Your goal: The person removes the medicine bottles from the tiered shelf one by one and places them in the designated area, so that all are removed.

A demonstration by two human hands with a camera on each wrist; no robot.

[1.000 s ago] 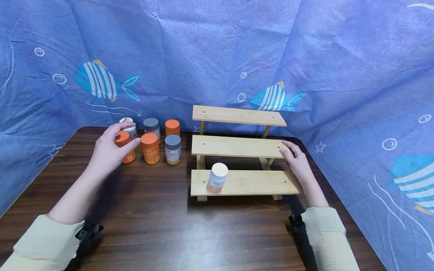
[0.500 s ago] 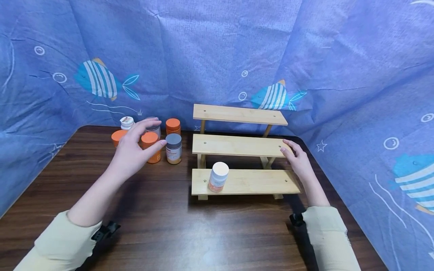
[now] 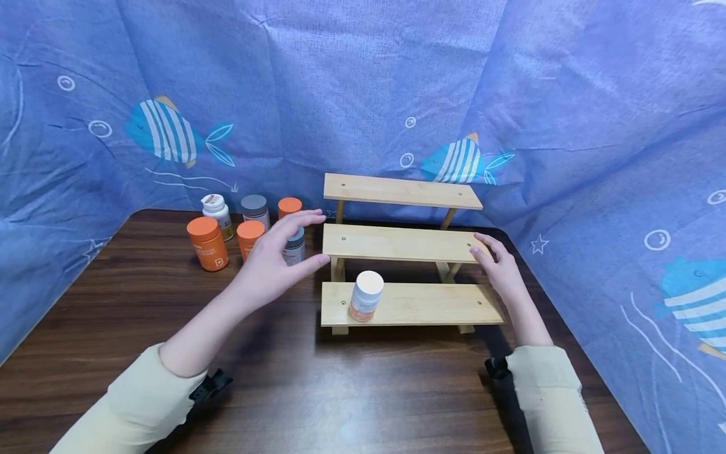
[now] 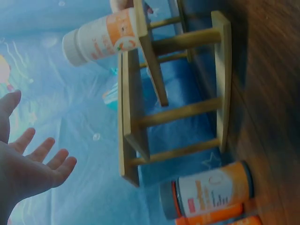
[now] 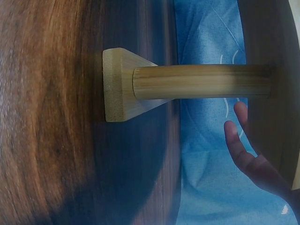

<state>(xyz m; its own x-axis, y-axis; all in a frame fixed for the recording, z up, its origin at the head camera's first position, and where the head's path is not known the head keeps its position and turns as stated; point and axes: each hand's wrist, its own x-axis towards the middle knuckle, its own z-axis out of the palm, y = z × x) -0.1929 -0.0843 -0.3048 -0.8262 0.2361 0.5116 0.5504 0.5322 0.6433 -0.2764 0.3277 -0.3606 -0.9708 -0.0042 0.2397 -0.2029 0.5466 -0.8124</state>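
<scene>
My left hand (image 3: pixel 271 266) is held in the air with thumb and fingers spread and nothing between them. It lies in front of the jars in the head view, partly hiding a grey-lidded jar (image 3: pixel 294 252). To its right is a three-step wooden rack (image 3: pixel 397 243). On the rack's lowest step stands a white-capped bottle (image 3: pixel 366 299), whose orange-and-white label shows in the left wrist view. My right hand (image 3: pixel 499 268) is at the right end of the middle step, thumb by the board's top. Its loosely bent fingers (image 5: pixel 241 150) reach past the board in the right wrist view.
Several supplement jars stand at the back left: an orange jar (image 3: pixel 208 244), another orange-lidded jar (image 3: pixel 250 233), a white-capped bottle (image 3: pixel 217 211), a grey-lidded jar (image 3: pixel 255 208) and an orange lid (image 3: pixel 290 205). A blue fish-print cloth (image 3: pixel 317 94) hangs behind the dark wooden table (image 3: pixel 340 391).
My left hand has moved right, from above the leftmost orange jar to the rack's left end, staying empty. The right hand has kept its place, and the bottle on the lowest step has not moved.
</scene>
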